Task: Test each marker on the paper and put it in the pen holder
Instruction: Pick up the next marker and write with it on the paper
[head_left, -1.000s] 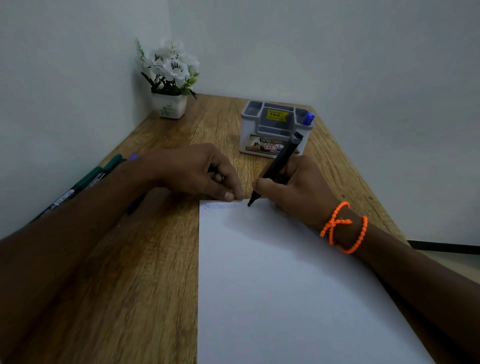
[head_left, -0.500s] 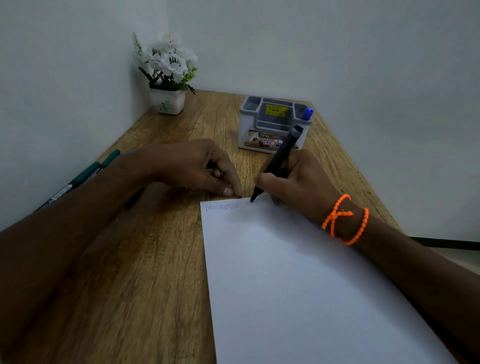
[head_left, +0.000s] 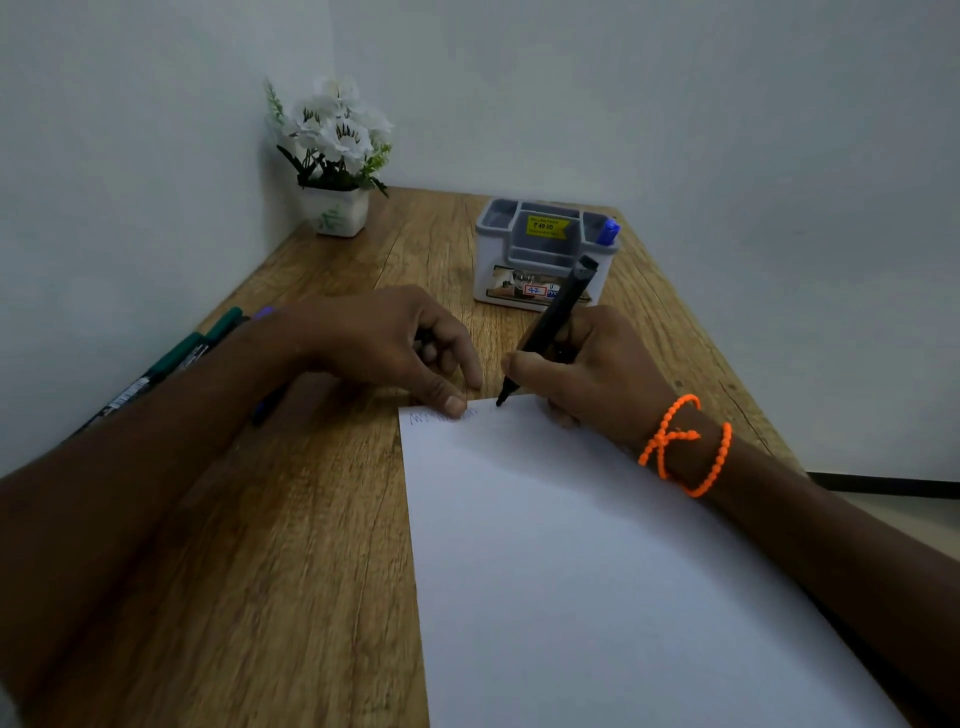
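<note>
Fingers of right hand (head_left: 597, 369) clamped on slim black marker (head_left: 550, 325), tip at white paper (head_left: 597, 571), left hand (head_left: 384, 343) fingers curled, thumb pressing paper

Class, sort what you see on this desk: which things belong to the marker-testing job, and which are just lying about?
Part of the job:
black marker in right hand
paper
pen holder
blue marker in holder
green markers waiting

Just lying about:
flower pot
orange bracelet

Open desk (head_left: 291, 571) left of the paper (head_left: 597, 571), bare sheet below both hands. Blocked at the left wall by loose markers (head_left: 176, 358). Far end taken by flower pot (head_left: 337, 210) and pen holder (head_left: 540, 260), clear wood between.
</note>
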